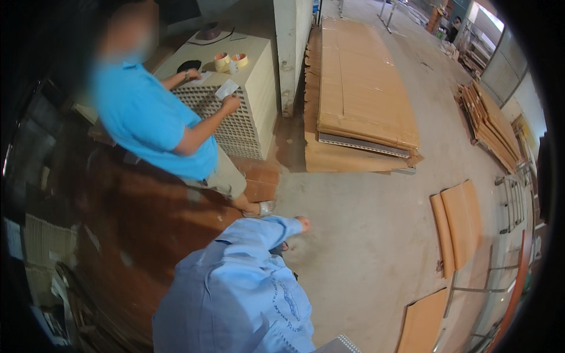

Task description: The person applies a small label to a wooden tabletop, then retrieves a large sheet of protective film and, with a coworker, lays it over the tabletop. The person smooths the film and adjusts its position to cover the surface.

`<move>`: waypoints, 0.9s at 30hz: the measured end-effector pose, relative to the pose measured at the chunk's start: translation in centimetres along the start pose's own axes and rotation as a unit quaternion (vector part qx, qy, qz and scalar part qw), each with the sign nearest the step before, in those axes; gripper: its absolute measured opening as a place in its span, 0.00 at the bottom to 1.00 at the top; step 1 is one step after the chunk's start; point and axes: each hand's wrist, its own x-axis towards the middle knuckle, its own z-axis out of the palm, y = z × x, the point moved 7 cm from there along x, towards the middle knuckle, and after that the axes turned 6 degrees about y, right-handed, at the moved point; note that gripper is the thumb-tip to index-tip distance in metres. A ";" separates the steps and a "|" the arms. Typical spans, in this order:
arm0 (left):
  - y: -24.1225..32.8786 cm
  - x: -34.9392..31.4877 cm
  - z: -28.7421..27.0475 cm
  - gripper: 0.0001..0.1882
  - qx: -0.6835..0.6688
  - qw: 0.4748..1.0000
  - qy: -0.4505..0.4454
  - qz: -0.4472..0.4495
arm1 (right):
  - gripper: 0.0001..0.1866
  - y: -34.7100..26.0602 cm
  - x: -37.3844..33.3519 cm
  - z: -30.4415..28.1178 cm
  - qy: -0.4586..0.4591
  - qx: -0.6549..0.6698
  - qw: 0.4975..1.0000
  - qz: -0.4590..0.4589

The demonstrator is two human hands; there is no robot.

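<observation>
My left arm, in a light blue sleeve (265, 230), bends across the front of my body. The left hand (303, 224) sticks out past the cuff, above the concrete floor. It looks compact, and its fingers are too small to make out; no object shows in it. My right hand is out of sight. A small skin-coloured patch below the left forearm cannot be told as hand or foot. Ahead on the left, a co-worker in a bright blue shirt (147, 112) holds a small white paper (226, 89) over a tall stack of cream hollow panels (259, 82).
Tape rolls (222, 62) and a dark round object (210, 30) lie on the panel stack. Beyond a pillar (288, 53), a long low pile of cardboard-wrapped panels (362, 82) stands on the floor. Folded cardboard (462, 217) and metal racks (511, 203) line the right side.
</observation>
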 end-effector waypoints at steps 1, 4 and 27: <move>-2.4 -0.6 0.2 0.12 0.076 0.997 -0.004 -0.001 | 0.14 -2.3 1.1 -1.3 -0.006 -0.002 1.000 -0.021; -7.7 -5.2 2.0 0.13 0.507 0.855 -0.040 0.097 | 0.14 -7.3 3.8 -6.3 -0.019 0.002 0.998 -0.061; 17.7 -1.9 40.4 0.11 0.036 0.978 -0.132 -0.158 | 0.17 -28.2 10.7 -42.8 0.098 0.137 0.965 -0.203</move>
